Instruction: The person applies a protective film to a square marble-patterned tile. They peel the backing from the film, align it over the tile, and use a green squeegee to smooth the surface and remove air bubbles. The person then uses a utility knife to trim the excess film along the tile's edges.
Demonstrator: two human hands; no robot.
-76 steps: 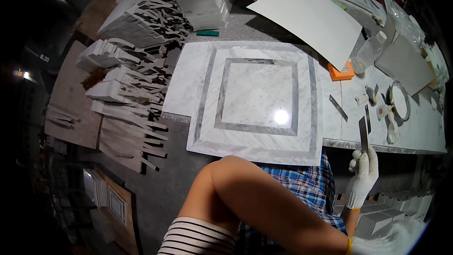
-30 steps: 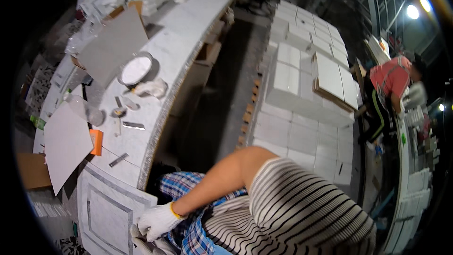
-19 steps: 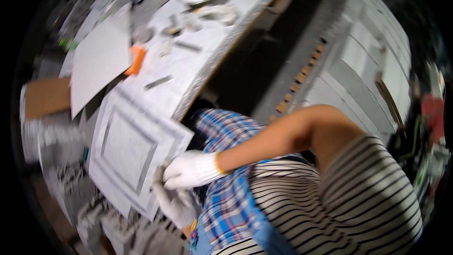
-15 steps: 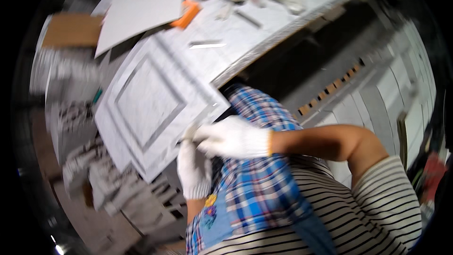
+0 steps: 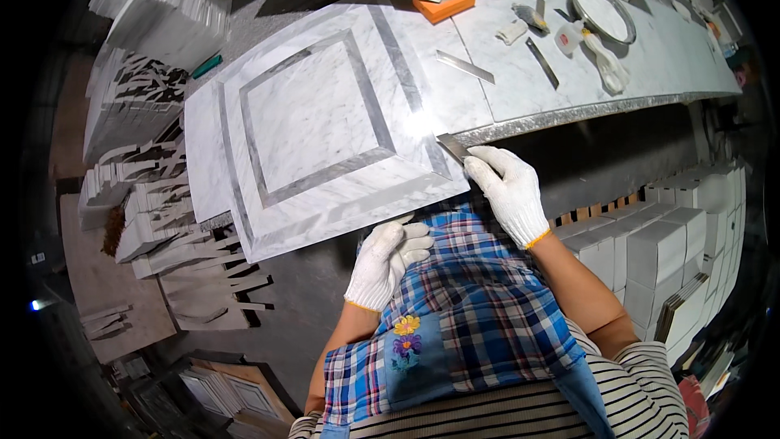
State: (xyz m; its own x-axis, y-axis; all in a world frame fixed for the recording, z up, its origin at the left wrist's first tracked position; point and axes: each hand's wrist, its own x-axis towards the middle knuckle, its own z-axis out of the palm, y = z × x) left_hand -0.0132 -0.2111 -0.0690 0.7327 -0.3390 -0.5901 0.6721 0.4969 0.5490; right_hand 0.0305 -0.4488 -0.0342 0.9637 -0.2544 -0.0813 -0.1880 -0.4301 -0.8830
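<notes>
My right hand (image 5: 509, 193), in a white knit glove, is closed on a flat metal scraper blade (image 5: 452, 146). The blade juts out past the fingers beside the right corner of a white marble panel (image 5: 313, 106) inlaid with grey stone bands. Whether it touches the stone, I cannot tell. Just below the panel's near edge, my gloved left hand (image 5: 388, 258) is loosely open in front of the plaid apron (image 5: 479, 293), with nothing visible in its fingers.
On the marble tabletop (image 5: 479, 97) lie a metal strip (image 5: 465, 67), a dark blade (image 5: 542, 63), an orange box (image 5: 445, 2), a small bottle (image 5: 569, 37), crumpled gloves (image 5: 605, 63) and a round dish (image 5: 603, 13). Stone strips (image 5: 203, 272) are stacked left, white boxes (image 5: 666, 245) right.
My hands, together at the panel's near corner before, are now apart. The right has moved right with the blade; the left has dropped below the panel's edge. The view has turned.
</notes>
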